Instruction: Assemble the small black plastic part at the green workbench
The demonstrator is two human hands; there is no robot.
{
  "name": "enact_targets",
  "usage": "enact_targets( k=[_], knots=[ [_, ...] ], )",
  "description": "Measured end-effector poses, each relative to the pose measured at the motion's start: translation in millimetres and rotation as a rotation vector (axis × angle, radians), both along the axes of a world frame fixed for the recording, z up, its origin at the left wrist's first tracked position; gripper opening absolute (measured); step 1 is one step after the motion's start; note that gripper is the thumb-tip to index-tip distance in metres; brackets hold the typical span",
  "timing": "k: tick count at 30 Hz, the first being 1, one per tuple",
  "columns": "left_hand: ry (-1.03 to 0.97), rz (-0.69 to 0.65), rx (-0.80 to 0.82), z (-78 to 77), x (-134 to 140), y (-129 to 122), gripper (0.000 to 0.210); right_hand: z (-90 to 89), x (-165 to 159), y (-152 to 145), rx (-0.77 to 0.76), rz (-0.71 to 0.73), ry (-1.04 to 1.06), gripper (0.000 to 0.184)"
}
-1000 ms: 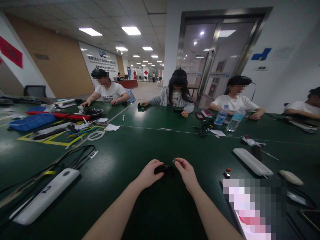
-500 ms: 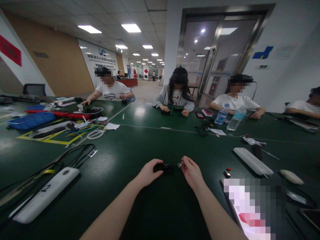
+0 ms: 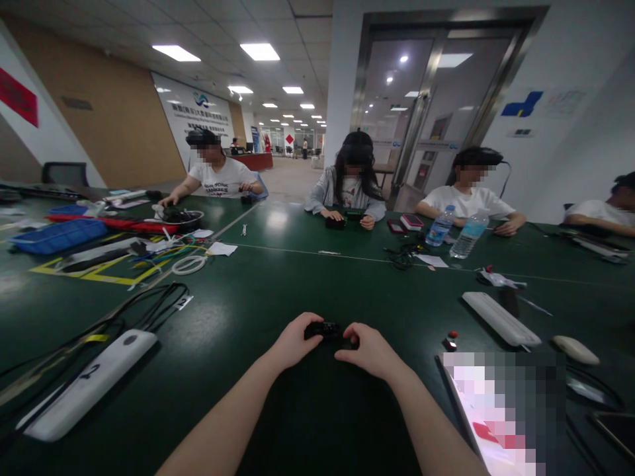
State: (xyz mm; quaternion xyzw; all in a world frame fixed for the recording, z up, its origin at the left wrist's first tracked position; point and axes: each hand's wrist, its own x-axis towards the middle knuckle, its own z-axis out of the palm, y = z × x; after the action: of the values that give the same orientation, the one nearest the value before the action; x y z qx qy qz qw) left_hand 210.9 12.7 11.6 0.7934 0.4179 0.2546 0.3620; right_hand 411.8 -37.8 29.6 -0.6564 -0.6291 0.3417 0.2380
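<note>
A small black box-like device [image 3: 328,328] is held low over the dark green table, near the middle of the view. My left hand [image 3: 296,340] closes on its left end, with the thumb in front and fingers behind. Printed or shiny detail shows faintly on the device's face. Just right of it is my right hand [image 3: 370,350], curved, thumb and fingertips apart and pointing at the device. A dark patch shows in that gap, but I cannot make out what it is. The right palm's inner side is hidden.
A white power strip [image 3: 92,383] with black cables lies left, another white strip [image 3: 501,318] right. A lit screen [image 3: 476,403] sits by my right forearm, near a small red-topped item [image 3: 451,340]. Across stand two water bottles [image 3: 440,226], and several people sit around the table.
My right hand has moved slightly left and down toward the black device, its pinch opening into a curve. The small pale item it pinched no longer shows. My left hand stays nearly still.
</note>
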Motion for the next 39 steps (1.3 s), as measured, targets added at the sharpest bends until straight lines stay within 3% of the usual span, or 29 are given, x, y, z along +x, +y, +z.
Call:
enact_targets(
  k=[2, 5, 12, 15, 18, 24, 34, 39],
  knots=[
    [0.004, 0.003, 0.008, 0.0, 0, 0, 0.030, 3.0, -1, -1, -0.042, 0.027, -0.075, 0.035],
    [0.018, -0.002, 0.014, 2.5, 1, -2, 0.028, 2.2, 0, 1, -0.087, 0.063, 0.033, 0.029],
    [0.016, -0.012, -0.004, 7.2, -1, -4, 0.026, -9.2, 9, 7, -0.196, -0.199, 0.968, 0.025],
    [0.012, -0.014, -0.007, 6.5, -1, -3, 0.026, -11.5, 11, 8, -0.205, -0.295, 1.145, 0.020],
    [0.007, -0.023, 0.001, 5.6, 0, -2, 0.025, -12.6, 13, 10, -0.209, -0.368, 1.201, 0.022],
    [0.002, -0.027, 0.013, 4.4, 0, -2, 0.024, -12.8, 13, 11, -0.289, -0.369, 1.182, 0.025],
    [-0.008, 0.020, -0.037, -1.5, -2, 0, 0.040, -22.2, 12, 13, -0.072, -0.391, 1.256, 0.014],
    [0.011, 0.018, -0.059, -4.1, -3, 0, 0.042, -22.9, 13, 13, -0.039, -0.398, 1.264, 0.019]
  ],
)
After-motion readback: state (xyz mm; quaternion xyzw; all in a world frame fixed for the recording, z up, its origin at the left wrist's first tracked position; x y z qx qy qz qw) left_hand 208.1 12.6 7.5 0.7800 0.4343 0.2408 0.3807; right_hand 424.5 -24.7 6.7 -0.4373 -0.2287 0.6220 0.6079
